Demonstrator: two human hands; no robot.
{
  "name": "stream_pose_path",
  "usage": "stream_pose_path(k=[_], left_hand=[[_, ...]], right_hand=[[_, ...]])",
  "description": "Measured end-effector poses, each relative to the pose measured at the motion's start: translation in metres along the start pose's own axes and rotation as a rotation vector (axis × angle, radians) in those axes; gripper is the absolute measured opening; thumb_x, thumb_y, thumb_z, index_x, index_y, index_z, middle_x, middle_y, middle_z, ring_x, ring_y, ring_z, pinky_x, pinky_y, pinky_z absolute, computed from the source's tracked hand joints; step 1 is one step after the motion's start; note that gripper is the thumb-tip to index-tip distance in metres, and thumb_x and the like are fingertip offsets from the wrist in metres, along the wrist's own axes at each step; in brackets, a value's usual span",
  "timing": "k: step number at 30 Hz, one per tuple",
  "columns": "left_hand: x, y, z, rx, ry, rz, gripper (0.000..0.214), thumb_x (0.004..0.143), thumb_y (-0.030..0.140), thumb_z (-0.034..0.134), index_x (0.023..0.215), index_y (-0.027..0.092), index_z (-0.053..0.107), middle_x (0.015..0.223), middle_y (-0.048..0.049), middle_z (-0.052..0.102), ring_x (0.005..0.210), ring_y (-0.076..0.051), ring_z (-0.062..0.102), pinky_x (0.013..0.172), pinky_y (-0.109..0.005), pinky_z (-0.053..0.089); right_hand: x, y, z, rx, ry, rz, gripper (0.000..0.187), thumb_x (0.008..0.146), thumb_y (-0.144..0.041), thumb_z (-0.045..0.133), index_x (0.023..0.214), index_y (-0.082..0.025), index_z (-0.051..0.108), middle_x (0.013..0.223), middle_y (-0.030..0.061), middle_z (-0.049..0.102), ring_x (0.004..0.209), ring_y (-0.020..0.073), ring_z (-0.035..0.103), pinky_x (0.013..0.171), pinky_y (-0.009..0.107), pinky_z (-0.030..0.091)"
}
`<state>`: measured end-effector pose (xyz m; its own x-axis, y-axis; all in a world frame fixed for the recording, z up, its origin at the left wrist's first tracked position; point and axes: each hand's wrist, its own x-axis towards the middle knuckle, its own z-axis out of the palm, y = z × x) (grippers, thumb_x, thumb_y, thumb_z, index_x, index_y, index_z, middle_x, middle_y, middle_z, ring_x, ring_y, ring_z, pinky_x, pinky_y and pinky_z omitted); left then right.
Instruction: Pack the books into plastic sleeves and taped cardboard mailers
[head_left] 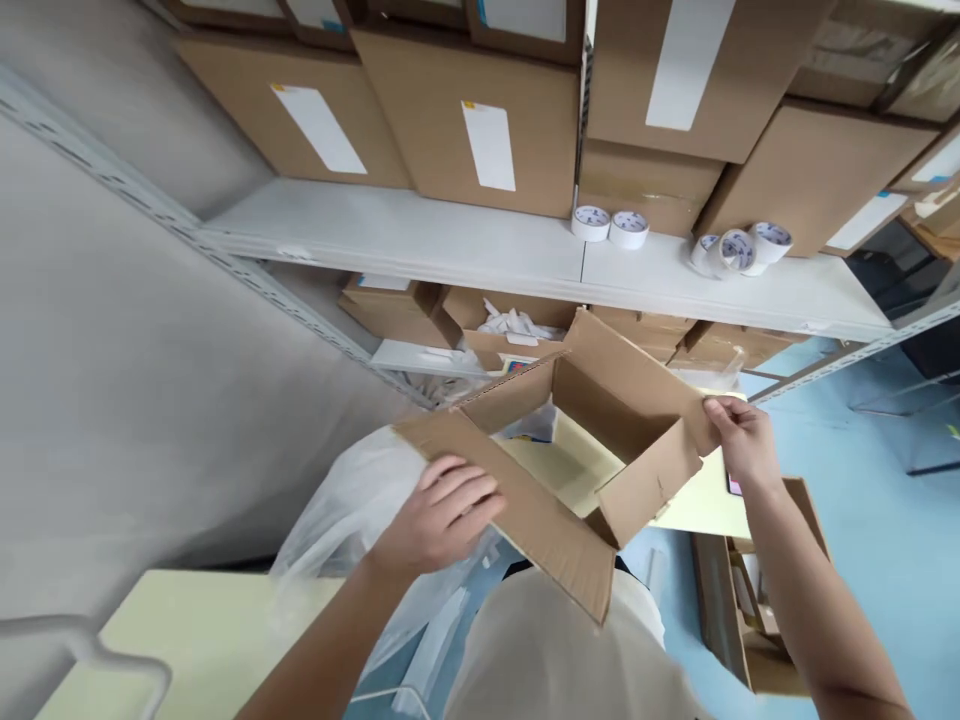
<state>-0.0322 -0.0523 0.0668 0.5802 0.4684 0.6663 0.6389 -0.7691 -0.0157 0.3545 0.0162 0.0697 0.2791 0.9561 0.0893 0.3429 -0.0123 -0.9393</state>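
A cardboard box [615,400] is held up in front of me, tilted, with its flaps spread. Through its open bottom shows the pale yellow table [697,495]. My left hand [450,510] grips the near-left flap, its fingers lying over the top and its thumb hidden. At the far-right flap's corner, my right hand [739,435] is closed in a pinch between thumb and fingers. Part of a phone [733,485] shows on the table just under my right wrist.
Closed cartons [480,120] fill the shelf ahead, with several tape rolls [628,230] along the shelf edge [390,225]. Clear plastic sheeting [352,500] hangs at the left beside another pale yellow surface [202,630]. An open carton [720,600] stands on the blue floor at right.
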Motion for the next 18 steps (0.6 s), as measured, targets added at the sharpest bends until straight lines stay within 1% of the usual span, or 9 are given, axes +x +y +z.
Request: stream_pose_path(k=[4, 6, 8, 10, 12, 14, 15, 16, 18], left_hand=[[0.02, 0.035, 0.014, 0.0, -0.181, -0.065, 0.028, 0.083, 0.002, 0.043, 0.081, 0.021, 0.063, 0.076, -0.002, 0.065, 0.071, -0.015, 0.056, 0.073, -0.031, 0.044], [0.029, 0.051, 0.024, 0.014, -0.238, -0.082, 0.029, 0.083, 0.0, 0.043, 0.088, 0.02, 0.064, 0.077, -0.0021, 0.064, 0.071, -0.015, 0.055, 0.069, -0.03, 0.043], [0.039, 0.066, 0.033, 0.02, -0.295, -0.108, 0.03, 0.083, 0.001, 0.043, 0.094, 0.02, 0.063, 0.079, -0.0026, 0.063, 0.073, -0.016, 0.056, 0.067, -0.03, 0.042], [0.049, 0.079, 0.042, 0.035, -0.343, -0.153, 0.031, 0.083, 0.0, 0.043, 0.099, 0.019, 0.062, 0.081, -0.0029, 0.063, 0.072, -0.017, 0.056, 0.066, -0.031, 0.043], [0.059, 0.089, 0.051, 0.054, -0.395, -0.222, 0.033, 0.082, -0.002, 0.044, 0.101, 0.019, 0.061, 0.08, -0.0027, 0.062, 0.072, -0.018, 0.057, 0.066, -0.032, 0.045], [0.067, 0.096, 0.059, 0.05, -0.443, -0.3, 0.033, 0.082, -0.001, 0.045, 0.104, 0.019, 0.061, 0.08, -0.0024, 0.061, 0.072, -0.018, 0.058, 0.066, -0.032, 0.047], [0.069, 0.099, 0.061, 0.037, -0.455, -0.334, 0.032, 0.084, 0.001, 0.047, 0.106, 0.019, 0.061, 0.081, -0.0025, 0.061, 0.072, -0.018, 0.059, 0.066, -0.032, 0.048], [0.071, 0.1, 0.062, 0.027, -0.449, -0.367, 0.029, 0.086, 0.005, 0.049, 0.109, 0.019, 0.06, 0.084, -0.003, 0.063, 0.074, -0.018, 0.06, 0.067, -0.032, 0.049], [0.071, 0.1, 0.061, 0.043, -0.377, -0.439, 0.029, 0.088, 0.016, 0.056, 0.116, 0.019, 0.059, 0.093, -0.006, 0.065, 0.083, -0.021, 0.063, 0.075, -0.035, 0.051]], right_hand=[[0.022, -0.007, 0.016, -0.092, -0.226, -0.243, 0.029, 0.079, -0.049, 0.065, 0.079, -0.021, 0.074, 0.082, 0.0054, 0.072, 0.076, 0.0209, 0.065, 0.071, 0.034, 0.051], [0.039, -0.004, 0.023, -0.088, -0.325, -0.295, 0.03, 0.08, -0.05, 0.063, 0.08, -0.022, 0.073, 0.081, 0.0053, 0.071, 0.078, 0.0213, 0.065, 0.074, 0.036, 0.051], [0.057, 0.004, 0.032, -0.081, -0.387, -0.293, 0.032, 0.081, -0.052, 0.061, 0.08, -0.022, 0.073, 0.081, 0.0055, 0.071, 0.08, 0.0223, 0.065, 0.077, 0.038, 0.052], [0.069, 0.014, 0.041, -0.075, -0.42, -0.271, 0.038, 0.082, -0.057, 0.058, 0.081, -0.022, 0.072, 0.083, 0.0066, 0.07, 0.083, 0.0238, 0.066, 0.081, 0.041, 0.052], [0.071, 0.022, 0.051, -0.108, -0.41, -0.277, 0.043, 0.081, -0.062, 0.057, 0.085, -0.021, 0.071, 0.093, 0.0093, 0.069, 0.093, 0.0266, 0.065, 0.089, 0.046, 0.05], [0.061, 0.029, 0.057, -0.193, -0.332, -0.298, 0.055, 0.074, -0.065, 0.064, 0.107, -0.02, 0.068, 0.119, 0.0144, 0.061, 0.117, 0.0322, 0.056, 0.101, 0.051, 0.044], [0.052, 0.031, 0.058, -0.243, -0.29, -0.299, 0.072, 0.069, -0.065, 0.069, 0.124, -0.019, 0.059, 0.135, 0.0174, 0.05, 0.129, 0.0354, 0.045, 0.106, 0.054, 0.039], [0.043, 0.034, 0.058, -0.285, -0.263, -0.288, 0.094, 0.065, -0.064, 0.074, 0.141, -0.018, 0.043, 0.148, 0.02, 0.035, 0.139, 0.038, 0.032, 0.11, 0.057, 0.034], [0.024, 0.04, 0.055, -0.315, -0.291, -0.243, 0.128, 0.061, -0.061, 0.079, 0.155, -0.017, 0.003, 0.158, 0.0222, 0.007, 0.147, 0.0398, 0.011, 0.113, 0.061, 0.026]])
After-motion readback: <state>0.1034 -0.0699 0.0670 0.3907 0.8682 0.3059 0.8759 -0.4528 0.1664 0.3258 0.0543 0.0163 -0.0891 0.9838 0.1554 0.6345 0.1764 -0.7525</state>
